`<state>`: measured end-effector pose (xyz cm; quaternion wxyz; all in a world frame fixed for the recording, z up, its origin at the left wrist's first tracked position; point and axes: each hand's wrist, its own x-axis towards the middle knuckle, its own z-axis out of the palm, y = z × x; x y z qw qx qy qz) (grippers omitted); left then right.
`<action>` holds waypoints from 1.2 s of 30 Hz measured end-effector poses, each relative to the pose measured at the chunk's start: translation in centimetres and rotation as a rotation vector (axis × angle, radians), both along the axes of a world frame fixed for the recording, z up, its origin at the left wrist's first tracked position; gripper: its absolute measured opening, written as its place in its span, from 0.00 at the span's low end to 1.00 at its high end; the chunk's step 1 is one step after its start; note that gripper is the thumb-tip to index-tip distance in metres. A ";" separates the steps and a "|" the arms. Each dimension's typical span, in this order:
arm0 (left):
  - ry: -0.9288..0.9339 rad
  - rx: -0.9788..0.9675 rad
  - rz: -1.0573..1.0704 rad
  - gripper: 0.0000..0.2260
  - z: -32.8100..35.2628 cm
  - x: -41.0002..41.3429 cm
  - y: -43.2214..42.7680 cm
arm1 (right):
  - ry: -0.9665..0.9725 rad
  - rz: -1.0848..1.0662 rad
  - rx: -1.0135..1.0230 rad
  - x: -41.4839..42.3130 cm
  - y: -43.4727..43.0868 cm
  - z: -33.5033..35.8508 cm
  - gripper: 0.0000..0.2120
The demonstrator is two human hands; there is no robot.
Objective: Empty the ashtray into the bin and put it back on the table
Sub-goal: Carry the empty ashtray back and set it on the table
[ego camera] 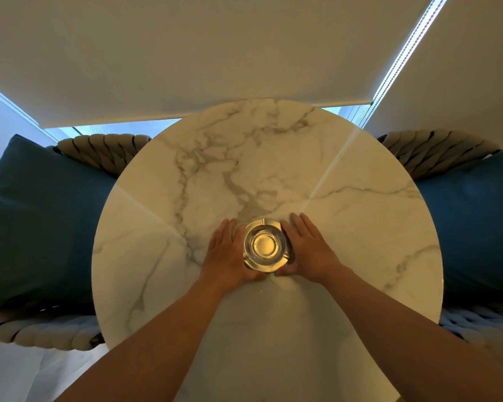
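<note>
1. The round clear glass ashtray [265, 244] stood upright on the round white marble bench [346, 242], a little nearer to the person than the middle of the bench top.
2. The bowl of the ashtray looked empty, and a warm yellow light was reflected in its middle.
3. The left hand [226, 253] lay at the left side of the ashtray, with the fingers stretched forward and kept together; its palm side touched the glass wall.
4. The right hand [307, 248] lay in the same manner at the right side of the ashtray, fingers straight and pointing away from the person.
5. Both thumbs curved around the near edge of the ashtray and almost met there, so the two hands held the ashtray between them.
6. I could not tell if the ashtray was resting fully on the bench or was lifted slightly.
7. Left of the ashtray, beyond the bench edge, there was a dark blue cushion [41, 221] on a grey woven rope chair [99, 149].
8. Right of the ashtray, a second blue cushion [476, 227] lay on a similar chair [436, 152].
9. Behind the ashtray, past the far edge of the bench, a beige roller blind [186, 53] hung with a bead chain [404, 50] at its right side.
</note>
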<state>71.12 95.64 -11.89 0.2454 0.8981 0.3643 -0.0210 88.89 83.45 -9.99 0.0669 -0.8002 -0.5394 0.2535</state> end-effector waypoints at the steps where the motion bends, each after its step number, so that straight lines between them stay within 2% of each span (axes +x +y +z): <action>1: 0.004 -0.003 0.004 0.55 0.0 0.1 0.0 | -0.004 0.001 -0.004 0.1 0.1 0.0 0.57; 6: -0.019 -0.035 0.067 0.54 0.2 -0.3 -0.3 | -0.009 -0.025 -0.006 0.2 -0.2 -0.1 0.55; 12: 0.009 0.000 0.033 0.53 0.4 -1.7 -0.5 | 0.025 -0.048 0.014 0.5 -1.1 -0.4 0.50; 21: 0.021 0.018 0.029 0.55 0.1 -1.2 -1.0 | 0.033 -0.035 -0.008 0.2 -1.1 -1.0 0.56; 36: -0.069 0.108 0.052 0.50 -0.6 -0.1 -1.0 | -0.004 -0.010 0.004 0.9 -0.6 -1.0 0.56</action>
